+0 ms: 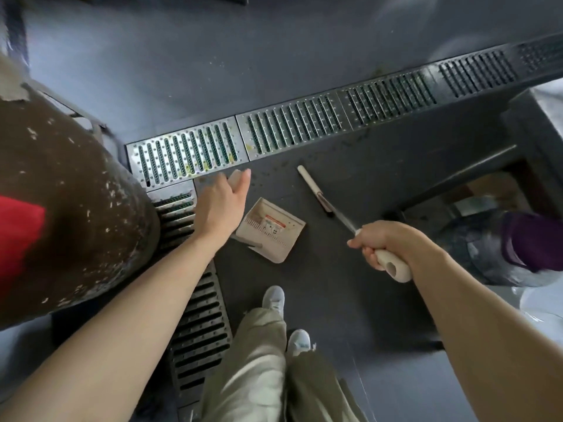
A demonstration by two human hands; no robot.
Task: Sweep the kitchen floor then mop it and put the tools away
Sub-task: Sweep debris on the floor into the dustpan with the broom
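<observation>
While my left hand curls round the top of the dustpan's handle, the dustpan standing on the floor just below my fingers, my right hand grips the broom, its white head beyond my knuckles. I judge I'm still sweeping; next, brush the specks near the drain grate into the pan.

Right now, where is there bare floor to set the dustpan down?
Bare dark floor lies between the dustpan, the shoes and the right hand; more shows beyond the long drain grate. It is crowded at the left hand, between the brown drum and the corner grates.
</observation>
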